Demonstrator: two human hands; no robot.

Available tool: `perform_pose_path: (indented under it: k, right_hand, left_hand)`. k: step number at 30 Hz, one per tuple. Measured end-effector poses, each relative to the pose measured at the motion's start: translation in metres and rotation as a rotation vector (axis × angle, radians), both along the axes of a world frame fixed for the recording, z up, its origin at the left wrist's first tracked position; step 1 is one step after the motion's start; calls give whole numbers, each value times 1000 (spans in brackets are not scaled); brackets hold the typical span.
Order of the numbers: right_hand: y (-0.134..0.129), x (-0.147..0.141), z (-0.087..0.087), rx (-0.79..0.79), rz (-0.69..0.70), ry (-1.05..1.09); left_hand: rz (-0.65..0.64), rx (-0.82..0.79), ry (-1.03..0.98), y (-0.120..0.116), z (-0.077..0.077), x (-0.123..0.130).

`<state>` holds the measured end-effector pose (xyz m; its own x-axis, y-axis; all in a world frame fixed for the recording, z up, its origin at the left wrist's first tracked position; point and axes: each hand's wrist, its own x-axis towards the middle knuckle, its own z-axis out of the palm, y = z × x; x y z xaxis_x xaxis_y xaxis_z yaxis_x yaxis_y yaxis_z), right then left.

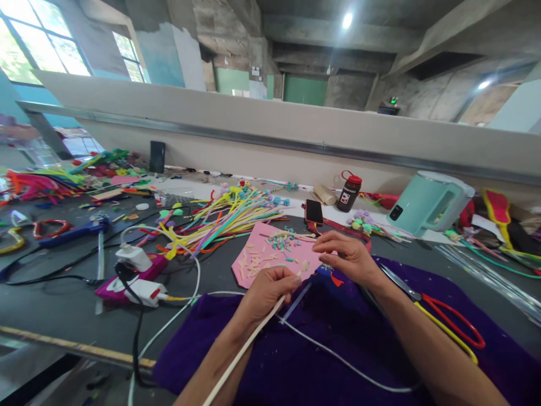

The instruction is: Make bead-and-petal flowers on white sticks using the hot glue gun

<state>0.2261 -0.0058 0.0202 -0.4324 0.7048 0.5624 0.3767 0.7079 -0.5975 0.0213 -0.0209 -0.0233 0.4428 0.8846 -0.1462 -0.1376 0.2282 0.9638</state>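
My left hand [273, 290] is closed in a pinch on a long cream pipe cleaner [245, 349], whose length runs back toward me along the forearm. A small pale tip [305, 267] pokes out past the fingers. To its right, my right hand [349, 256] hovers with fingers stretched out and the thumb apart; I see nothing held in it. Just under that hand lies a blue tool [324, 272] with an orange-red part, mostly hidden. A translucent glue stick [296, 303] points from it toward me. Behind both hands, a pink sheet [239, 268] carries short cream, teal and lilac pieces.
Red-and-yellow-handled scissors [448, 316] lie right on purple cloth [203, 338]. A power strip [146, 293] with cables and a blue glue gun [74, 234] are left. Behind are pipe cleaners [228, 220], a phone [314, 212], a bottle [349, 193] and a kettle [426, 203].
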Motion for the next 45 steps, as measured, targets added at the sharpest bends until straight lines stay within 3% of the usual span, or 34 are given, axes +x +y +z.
perform_pose_path:
  k: [5, 9, 17, 37, 45]
  right_hand:
    - [-10, -17, -3, -250, -165, 221]
    - [-20, -36, -8, -385, -164, 315]
    - [-25, -52, -16, -429, -219, 370]
    - [-25, -55, -24, -359, -281, 356]
    - [-19, -54, -25, -590, -220, 536]
  left_hand:
    - [64, -56, -96, 1, -2, 0]
    - [140, 12, -86, 0, -2, 0]
    - [139, 41, -66, -3, -1, 2]
    - [171, 215, 109, -5, -6, 5]
    - [127, 102, 35, -4, -5, 4]
